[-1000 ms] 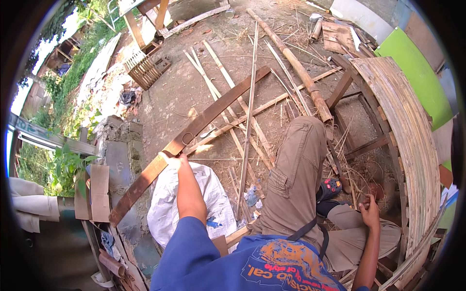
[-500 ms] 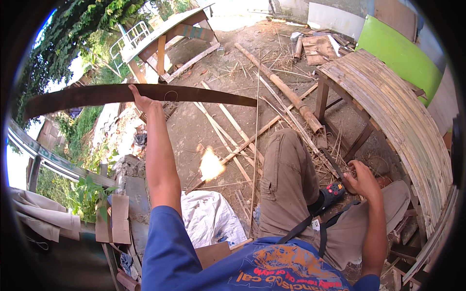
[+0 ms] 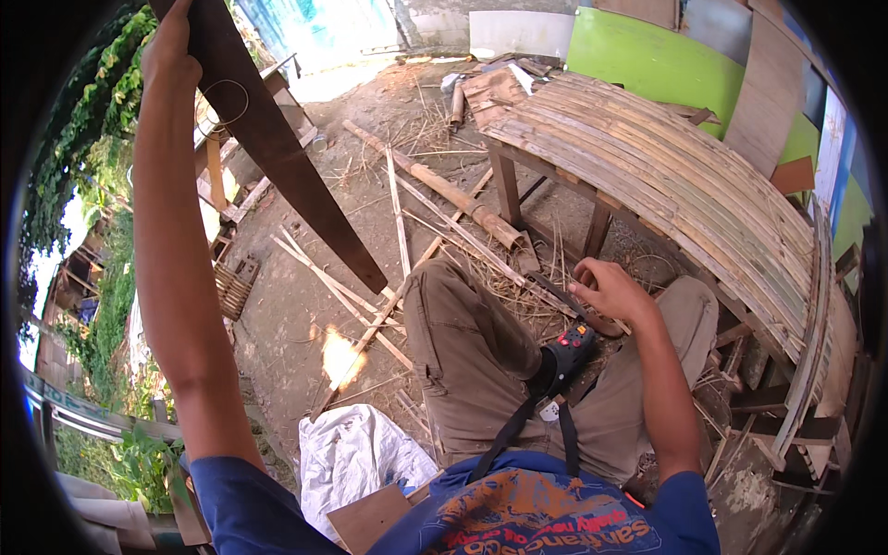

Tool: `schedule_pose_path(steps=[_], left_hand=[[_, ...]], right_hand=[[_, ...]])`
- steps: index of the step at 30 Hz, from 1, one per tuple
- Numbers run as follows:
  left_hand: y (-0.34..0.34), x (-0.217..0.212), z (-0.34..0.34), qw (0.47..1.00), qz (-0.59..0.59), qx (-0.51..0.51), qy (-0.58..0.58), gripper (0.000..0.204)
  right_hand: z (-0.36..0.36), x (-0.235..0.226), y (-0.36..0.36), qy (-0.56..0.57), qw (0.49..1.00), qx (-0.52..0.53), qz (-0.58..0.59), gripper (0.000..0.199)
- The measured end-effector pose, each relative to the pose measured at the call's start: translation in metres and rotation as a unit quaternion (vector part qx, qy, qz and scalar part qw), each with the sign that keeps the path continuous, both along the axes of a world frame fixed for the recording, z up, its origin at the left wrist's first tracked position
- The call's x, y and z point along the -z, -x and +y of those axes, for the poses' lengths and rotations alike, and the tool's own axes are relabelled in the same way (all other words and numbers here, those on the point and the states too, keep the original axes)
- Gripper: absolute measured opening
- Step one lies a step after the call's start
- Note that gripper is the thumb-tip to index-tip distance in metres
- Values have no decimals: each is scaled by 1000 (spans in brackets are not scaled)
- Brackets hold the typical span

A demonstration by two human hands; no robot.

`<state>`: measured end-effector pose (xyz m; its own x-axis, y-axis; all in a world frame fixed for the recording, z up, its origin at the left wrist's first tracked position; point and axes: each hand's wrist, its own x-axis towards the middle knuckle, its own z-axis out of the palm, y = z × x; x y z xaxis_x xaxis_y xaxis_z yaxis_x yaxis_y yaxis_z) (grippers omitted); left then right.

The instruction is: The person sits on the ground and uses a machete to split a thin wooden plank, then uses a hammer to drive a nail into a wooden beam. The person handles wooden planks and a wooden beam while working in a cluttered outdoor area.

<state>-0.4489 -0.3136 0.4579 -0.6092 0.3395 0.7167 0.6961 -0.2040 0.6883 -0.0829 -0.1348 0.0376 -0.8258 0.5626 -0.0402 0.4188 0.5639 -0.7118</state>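
Observation:
My left hand (image 3: 171, 51) is raised at the upper left, closed on a long, flat, dark brown strip (image 3: 287, 166). The strip slants down to the right and narrows to a blunt end above the ground; its upper end runs out of view. A thin pale loop (image 3: 227, 102) shows against it. My right hand (image 3: 610, 289) hovers over my right thigh, fingers loosely bent and thumb apart, with nothing visible between them. Just by the thumb lies a dark, narrow blade (image 3: 552, 291) with a brown curved handle (image 3: 606, 326), beside my black shoe (image 3: 564, 356). Whether the thumb touches the blade I cannot tell.
A slatted bamboo bench (image 3: 647, 139) stands close on the right. Bamboo poles (image 3: 462, 202), strips and shavings litter the dirt ground. A white sack (image 3: 361, 462) lies at my left. Farther off are a wooden frame (image 3: 217, 166) and a green panel (image 3: 647, 55).
My left hand has moved up and left, tilting the strip from nearly level to a steep slant. The view has turned right. My right hand stays by the blade.

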Motion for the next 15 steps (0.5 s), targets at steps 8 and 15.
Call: schedule_pose_path(steps=[8,15], left_hand=[[-109,37,120,968,124,218,5,67],[-161,103,242,870,45,489,-48,87]], right_hand=[[14,-14,-9,53,985,96,135,54],[-25,-9,27,-148,903,245,320,84]])
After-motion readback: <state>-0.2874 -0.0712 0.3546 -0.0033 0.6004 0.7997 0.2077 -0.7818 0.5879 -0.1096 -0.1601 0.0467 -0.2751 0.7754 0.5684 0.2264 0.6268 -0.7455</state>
